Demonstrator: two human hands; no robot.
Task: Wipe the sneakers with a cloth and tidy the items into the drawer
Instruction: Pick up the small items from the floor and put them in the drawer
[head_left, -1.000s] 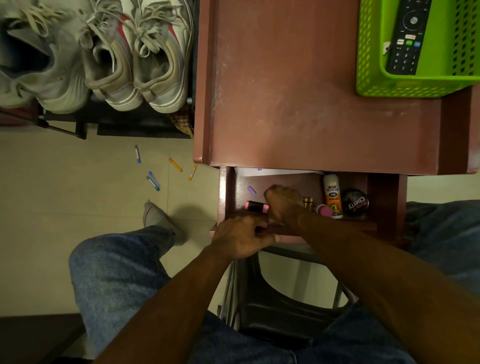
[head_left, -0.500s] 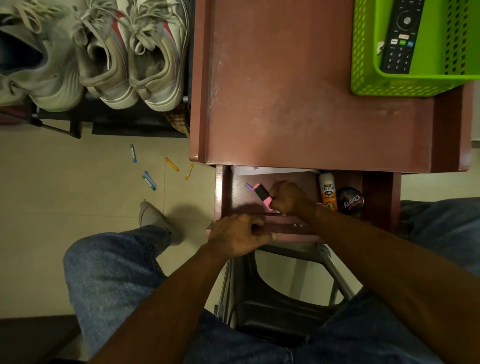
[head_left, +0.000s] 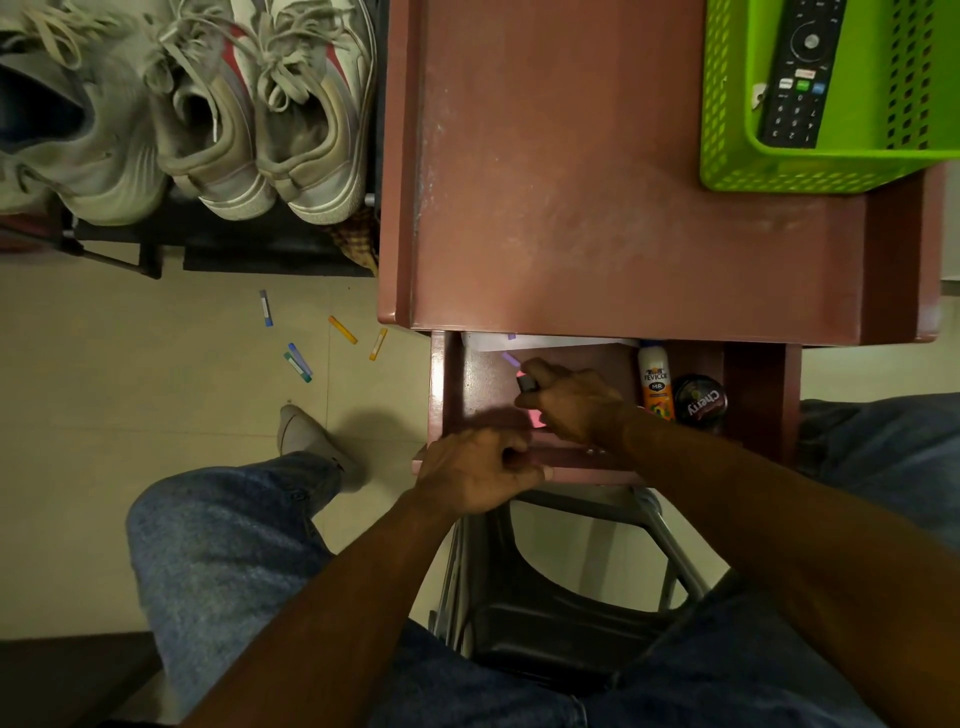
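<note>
The brown table's drawer (head_left: 447, 384) stands pulled out. My left hand (head_left: 475, 475) grips its front edge. My right hand (head_left: 569, 402) reaches inside and holds a pink highlighter (head_left: 527, 383), its dark cap showing above my fingers. A glue bottle (head_left: 655, 387) and a round polish tin (head_left: 700, 402) lie at the drawer's right side, with white paper (head_left: 545, 342) at the back. Pale sneakers (head_left: 249, 109) sit on a dark rack at upper left.
Several coloured markers (head_left: 343, 330) lie scattered on the tiled floor left of the table. A green basket (head_left: 727, 130) with a remote control (head_left: 797, 73) sits on the table top (head_left: 571, 182). A dark stool (head_left: 561, 623) stands between my knees.
My right hand has turned the pink highlighter from lying flat to standing more upright and shifted it slightly back in the drawer. My left hand has stayed on the drawer front.
</note>
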